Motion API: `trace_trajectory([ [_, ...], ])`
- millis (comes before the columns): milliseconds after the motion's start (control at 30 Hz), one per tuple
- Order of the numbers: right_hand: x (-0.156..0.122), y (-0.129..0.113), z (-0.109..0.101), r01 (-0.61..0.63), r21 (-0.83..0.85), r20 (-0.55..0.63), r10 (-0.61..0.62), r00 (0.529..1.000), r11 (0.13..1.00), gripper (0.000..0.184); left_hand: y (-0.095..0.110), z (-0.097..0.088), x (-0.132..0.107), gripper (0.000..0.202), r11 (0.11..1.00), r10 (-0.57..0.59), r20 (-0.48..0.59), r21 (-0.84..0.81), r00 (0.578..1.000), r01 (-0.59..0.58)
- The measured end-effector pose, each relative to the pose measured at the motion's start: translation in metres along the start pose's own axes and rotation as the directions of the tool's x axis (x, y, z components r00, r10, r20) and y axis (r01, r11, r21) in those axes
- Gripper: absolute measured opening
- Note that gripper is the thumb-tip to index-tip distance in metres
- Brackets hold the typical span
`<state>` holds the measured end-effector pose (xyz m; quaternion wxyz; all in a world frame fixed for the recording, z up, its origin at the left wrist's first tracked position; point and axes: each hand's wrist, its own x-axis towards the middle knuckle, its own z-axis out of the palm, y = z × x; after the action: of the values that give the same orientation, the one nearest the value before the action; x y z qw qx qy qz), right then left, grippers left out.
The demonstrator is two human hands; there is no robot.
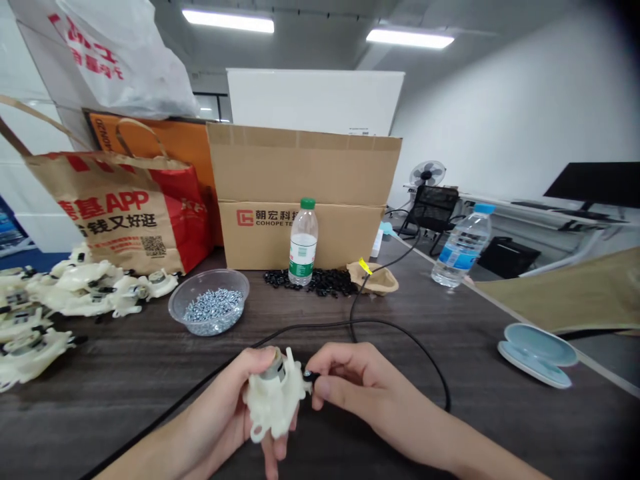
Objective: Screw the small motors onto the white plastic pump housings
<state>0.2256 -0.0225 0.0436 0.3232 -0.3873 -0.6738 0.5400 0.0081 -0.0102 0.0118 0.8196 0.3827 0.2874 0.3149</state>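
Observation:
My left hand (235, 393) is closed around a cream-white plastic housing (275, 403) with a silver motor set in its top. The thumb presses beside the motor (275, 367), and fingers curl beneath the housing. At the housing's right side, my right hand (350, 383) pinches a small black plastic part (311, 377) between thumb and forefinger. A small shiny spot, perhaps a screw head, shows on that black part. The part touches the housing's edge; how it joins there is hidden by the fingertips.
Several similar housings (80, 287) are piled at left. A clear bowl of screws (209, 303) stands near a heap of black parts (330, 283) and a green-capped bottle (303, 247). A black cable (400, 325) loops across the table. An open light-blue case (537, 357) lies right.

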Motion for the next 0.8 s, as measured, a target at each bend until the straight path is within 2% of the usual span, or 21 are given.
trace_trajectory([
  [100,0.005,0.004,0.002,0.016,0.043,-0.07,-0.013,0.997,0.999,0.02,0.001,-0.002,0.001,0.073,0.998,-0.056,0.04,-0.007,0.998,0.056],
  [167,0.005,0.005,0.006,0.009,0.029,-0.125,-0.006,0.992,1.0,0.019,0.001,-0.001,0.002,0.077,0.997,-0.074,0.042,-0.003,0.996,0.074],
  [267,0.003,0.004,0.015,-0.014,-0.142,-0.261,-0.024,0.965,0.99,0.01,-0.001,0.002,0.003,0.069,0.999,-0.049,-0.001,0.019,0.999,0.049],
  [367,0.001,0.006,0.022,-0.073,-0.376,-0.366,-0.076,0.927,0.924,0.01,-0.005,0.005,0.005,0.05,0.998,0.021,-0.058,0.053,0.998,-0.018],
  [433,0.0,0.008,0.024,-0.081,-0.475,-0.367,-0.114,0.923,0.876,0.013,-0.006,0.005,0.007,0.045,0.996,0.048,-0.069,0.076,0.996,-0.043],
  [533,-0.003,0.01,0.023,0.013,-0.533,-0.31,-0.21,0.927,0.846,0.004,-0.005,0.004,0.007,0.057,0.996,0.02,-0.046,0.092,0.999,-0.015],
  [633,-0.008,0.009,0.019,0.105,-0.531,-0.256,-0.277,0.926,0.841,0.014,-0.004,0.003,0.005,0.066,0.995,-0.003,-0.027,0.098,1.0,0.006],
  [800,-0.013,0.011,0.015,0.052,-0.419,-0.293,-0.189,0.937,0.907,0.007,-0.005,0.003,0.0,0.055,0.995,0.016,-0.004,0.094,1.0,-0.016],
])
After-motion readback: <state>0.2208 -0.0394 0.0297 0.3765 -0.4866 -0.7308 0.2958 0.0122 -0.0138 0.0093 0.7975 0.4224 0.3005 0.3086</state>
